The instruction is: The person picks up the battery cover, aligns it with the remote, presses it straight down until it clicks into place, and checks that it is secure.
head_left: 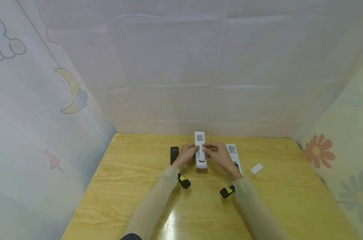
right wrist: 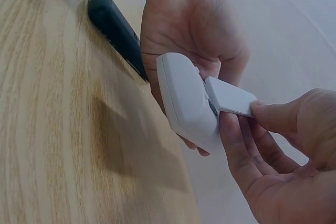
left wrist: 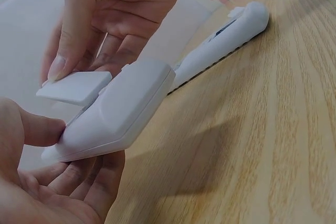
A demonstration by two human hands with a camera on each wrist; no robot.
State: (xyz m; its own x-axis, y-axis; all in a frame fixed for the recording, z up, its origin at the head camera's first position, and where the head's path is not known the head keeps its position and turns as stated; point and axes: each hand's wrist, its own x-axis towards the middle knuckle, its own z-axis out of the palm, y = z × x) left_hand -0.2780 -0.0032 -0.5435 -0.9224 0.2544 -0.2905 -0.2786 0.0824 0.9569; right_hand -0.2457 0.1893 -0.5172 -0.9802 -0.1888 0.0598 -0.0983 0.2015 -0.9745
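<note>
My left hand [head_left: 186,155] grips a white remote control [head_left: 200,137] by its sides, with its labelled back facing up. Between the thumb and fingers of my right hand [head_left: 219,155] is a small white battery cover [head_left: 201,156], held over the battery opening. In the left wrist view the cover [left wrist: 76,87] stands slightly tilted above the remote's back, its edge close to the opening. The right wrist view shows a dark strip of the compartment beneath the cover [right wrist: 231,96]. The remote [right wrist: 184,90] is lifted off the wooden table [right wrist: 58,145], over its shadow.
A black remote [head_left: 174,152] lies left of my left hand. Beside my right forearm is a second white remote [head_left: 232,150], back up, its battery compartment uncovered. Farther right lies another white cover [head_left: 256,168]. A cloth backdrop [head_left: 181,100] rises behind the table.
</note>
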